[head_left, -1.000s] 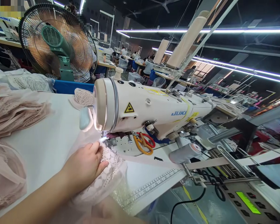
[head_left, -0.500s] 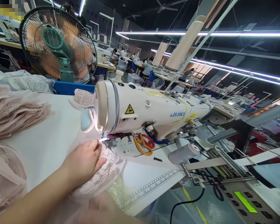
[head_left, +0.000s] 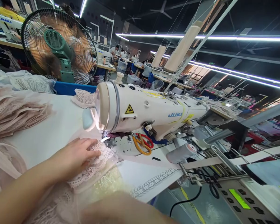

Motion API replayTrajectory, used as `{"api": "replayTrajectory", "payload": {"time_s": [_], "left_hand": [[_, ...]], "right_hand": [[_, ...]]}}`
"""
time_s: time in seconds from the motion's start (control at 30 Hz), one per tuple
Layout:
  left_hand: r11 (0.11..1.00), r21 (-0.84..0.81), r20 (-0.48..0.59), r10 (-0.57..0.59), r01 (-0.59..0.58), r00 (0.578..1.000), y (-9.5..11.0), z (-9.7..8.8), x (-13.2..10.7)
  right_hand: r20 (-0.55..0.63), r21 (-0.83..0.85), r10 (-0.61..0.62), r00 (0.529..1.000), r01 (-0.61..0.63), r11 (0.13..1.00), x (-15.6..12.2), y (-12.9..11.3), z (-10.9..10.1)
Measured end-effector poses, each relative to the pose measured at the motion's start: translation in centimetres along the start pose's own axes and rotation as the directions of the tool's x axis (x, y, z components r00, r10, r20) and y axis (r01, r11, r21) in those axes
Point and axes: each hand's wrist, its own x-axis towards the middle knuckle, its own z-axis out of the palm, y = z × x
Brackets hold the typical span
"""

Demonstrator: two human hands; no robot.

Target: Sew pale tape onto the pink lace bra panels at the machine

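My left hand (head_left: 82, 154) lies on a pale pink lace piece (head_left: 93, 171), its fingers stretched forward and slightly apart near the presser foot (head_left: 105, 140). The lace is partly hidden under the palm, with its scalloped edge showing. At the bottom, my right hand (head_left: 121, 207) is smeared by motion, so its fingers and anything in them cannot be made out. Sheer lace-trimmed fabric (head_left: 56, 205) hangs at the bottom left. The white sewing machine (head_left: 140, 105) stands just beyond my left hand, its needle lamp lit.
Orange-handled scissors (head_left: 142, 146) rest by the machine. A grey thread spool (head_left: 182, 153) sits at the right, above a printed ruler (head_left: 154, 183). Pink lace pieces (head_left: 16, 112) are piled left. A large fan (head_left: 59, 46) stands behind; a control panel (head_left: 239, 199) is lower right.
My left hand has shifted slightly left, its fingers now spread more over the lace. The lace near the presser foot has gathered up. My blurred right hand has moved right at the bottom.
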Motion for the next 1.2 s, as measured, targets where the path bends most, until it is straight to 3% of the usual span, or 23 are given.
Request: {"api": "replayTrajectory", "payload": {"time_s": [0.03, 0.07, 0.13, 0.2, 0.23, 0.3, 0.47, 0.63, 0.83, 1.0, 1.1, 1.2], "left_hand": [[0.999, -0.009, 0.009, 0.040, -0.040, 0.999, 0.4, -0.1, 0.0], [0.996, -0.034, 0.028, 0.081, -0.080, 0.996, 0.9, -0.2, 0.0], [0.983, -0.118, 0.066, 0.147, -0.138, 0.987, 2.3, -0.4, 0.2], [0.975, -0.180, 0.078, 0.148, -0.132, 0.986, 3.9, -0.8, 0.3], [0.976, -0.188, 0.081, 0.130, -0.112, 0.988, 4.5, -1.0, 0.3], [0.984, -0.161, 0.104, 0.091, -0.073, 0.990, 5.5, -1.2, 0.2], [0.997, -0.051, 0.143, 0.059, -0.052, 0.988, 6.3, -0.7, -0.3], [0.996, 0.077, 0.062, 0.028, -0.033, 0.998, 6.1, 0.7, -0.2], [0.996, 0.081, 0.046, 0.043, -0.046, 0.998, 5.2, 0.4, 0.0], [0.988, 0.111, -0.079, 0.116, -0.107, 0.990, 4.8, 1.0, 0.0], [0.972, 0.119, -0.184, 0.220, -0.200, 0.958, 4.2, 1.8, 0.1], [0.955, 0.139, -0.209, 0.287, -0.263, 0.935, 3.6, 2.3, 0.4]], "right_hand": [[-0.064, -0.202, -0.037, 0.997, 0.024, 0.979, -0.6, 0.0, -1.1], [-0.164, -0.436, -0.123, 0.979, 0.041, 0.899, -0.9, 0.2, -2.2], [-0.221, -0.788, -0.298, 0.929, 0.009, 0.615, -0.9, 0.8, -4.3], [-0.125, -0.931, -0.319, 0.940, 0.000, 0.365, -0.5, 1.9, -6.0], [-0.067, -0.957, -0.291, 0.954, 0.020, 0.289, -0.3, 2.4, -6.6], [0.016, -0.972, -0.250, 0.968, 0.073, 0.222, -0.4, 3.3, -7.3], [0.011, -0.959, -0.220, 0.975, 0.073, 0.274, -2.1, 3.8, -6.7], [0.005, -0.931, -0.216, 0.976, 0.084, 0.355, -2.6, 3.3, -5.6], [0.024, -0.929, -0.172, 0.985, 0.085, 0.361, -2.5, 2.8, -5.1], [0.032, -0.927, -0.191, 0.981, 0.101, 0.361, -2.4, 2.9, -4.8], [0.020, -0.933, -0.238, 0.971, 0.104, 0.346, -2.0, 3.1, -4.5], [-0.002, -0.939, -0.235, 0.972, 0.079, 0.334, -1.4, 3.2, -4.2]]}}
